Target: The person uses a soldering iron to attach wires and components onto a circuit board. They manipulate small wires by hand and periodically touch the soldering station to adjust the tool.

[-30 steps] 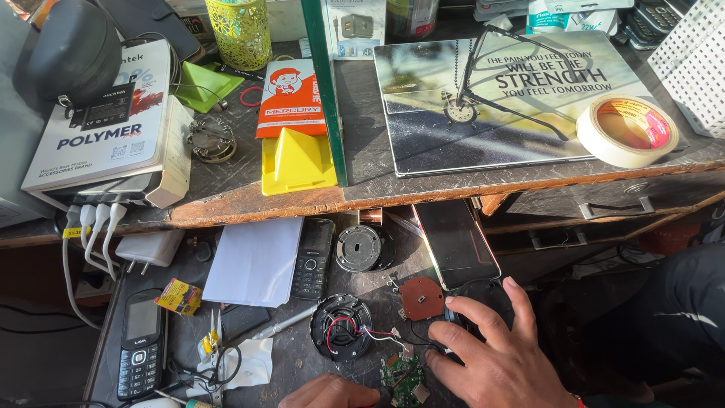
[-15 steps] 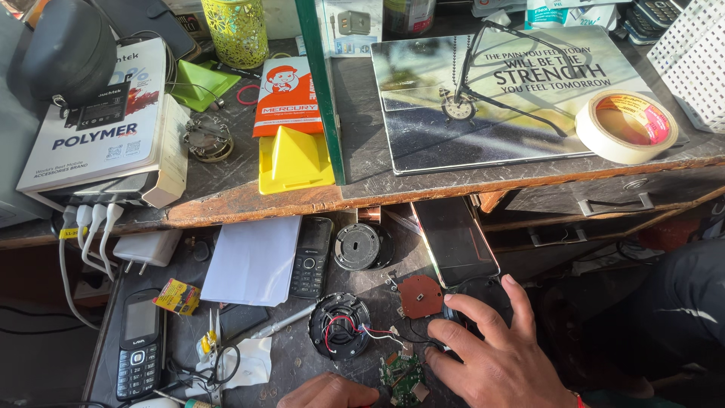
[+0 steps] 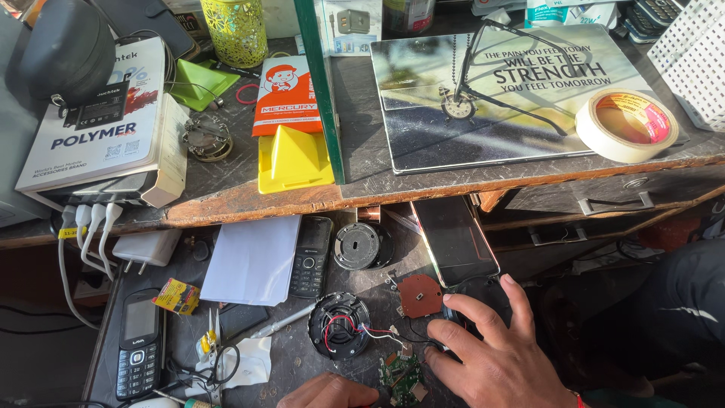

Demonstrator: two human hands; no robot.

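My right hand (image 3: 495,359) lies spread over a dark object at the front right of the lower shelf, fingers apart, just below a black smartphone (image 3: 454,240). My left hand (image 3: 326,392) shows only at the bottom edge, touching a small green circuit board (image 3: 400,375). Red, black and white wires run from the board to a round black speaker part (image 3: 339,325). A round brown board (image 3: 420,295) lies beside my right fingertips. What is in the left hand is hidden.
On the lower shelf are two keypad phones (image 3: 310,257) (image 3: 137,341), white paper (image 3: 253,258), a round black cap (image 3: 356,245) and a soldering iron (image 3: 283,322). Above, the worktop holds a tape roll (image 3: 625,125), a picture board (image 3: 498,94), yellow stand (image 3: 292,159) and boxes (image 3: 102,125).
The view has shifted slightly. Both hands stay in nearly the same place.
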